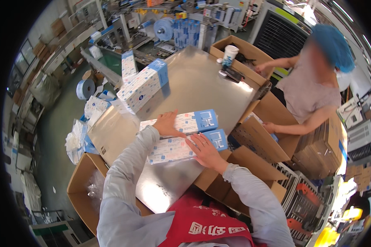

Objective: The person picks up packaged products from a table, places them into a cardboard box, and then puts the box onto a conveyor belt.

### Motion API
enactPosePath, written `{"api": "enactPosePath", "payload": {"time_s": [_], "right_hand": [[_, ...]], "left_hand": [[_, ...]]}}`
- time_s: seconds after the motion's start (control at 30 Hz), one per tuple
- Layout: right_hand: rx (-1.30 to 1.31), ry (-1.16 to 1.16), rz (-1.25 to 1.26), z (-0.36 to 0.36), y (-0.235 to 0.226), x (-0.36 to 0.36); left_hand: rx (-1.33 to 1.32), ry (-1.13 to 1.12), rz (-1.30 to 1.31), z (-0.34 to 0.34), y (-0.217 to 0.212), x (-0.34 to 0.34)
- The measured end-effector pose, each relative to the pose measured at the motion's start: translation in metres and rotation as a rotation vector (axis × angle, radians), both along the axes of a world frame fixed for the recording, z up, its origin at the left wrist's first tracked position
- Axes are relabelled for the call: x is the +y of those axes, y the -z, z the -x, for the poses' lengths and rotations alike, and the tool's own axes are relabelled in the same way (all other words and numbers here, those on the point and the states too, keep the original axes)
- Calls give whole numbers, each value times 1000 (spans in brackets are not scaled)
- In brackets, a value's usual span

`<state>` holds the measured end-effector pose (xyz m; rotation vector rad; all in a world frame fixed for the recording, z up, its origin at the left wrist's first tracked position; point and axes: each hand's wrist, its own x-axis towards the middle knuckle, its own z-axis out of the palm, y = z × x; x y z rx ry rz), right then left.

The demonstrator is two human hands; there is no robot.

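Two long white packs with blue ends and small printed flowers lie side by side on a shiny metal table (189,78). My left hand (167,124) rests flat over the left part of the farther pack (189,122), its thumb stretched toward the seam between the two. On the nearer pack (169,151) lies my right hand (206,151), fingers spread across its top toward the blue end. The undersides of both packs are hidden.
More such packs (142,88) are stacked at the table's far left. An open carton (235,181) stands against the near right edge, another carton (84,193) at the near left. Across the table, a co-worker in a blue hair cap (329,47) reaches into cartons. A white cup (231,54) stands near the far corner.
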<state>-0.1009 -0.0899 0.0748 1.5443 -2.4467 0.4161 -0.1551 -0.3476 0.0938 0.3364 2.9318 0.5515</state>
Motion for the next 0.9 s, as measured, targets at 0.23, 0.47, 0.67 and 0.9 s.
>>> {"api": "enactPosePath", "payload": {"time_s": [0.23,0.47,0.67,0.9], "right_hand": [[190,103,100,-61,0,33],[272,92,86,-110,-88,107],[199,882,324,-243,-97,370],[-306,1095,1354,-243,-105,386]], "left_hand": [[177,30,184,-9,2,25],[363,-23,-179,-60,10,42],[252,177,-884,-124,-57,166],[1,785,-260,-165,43,274]]}}
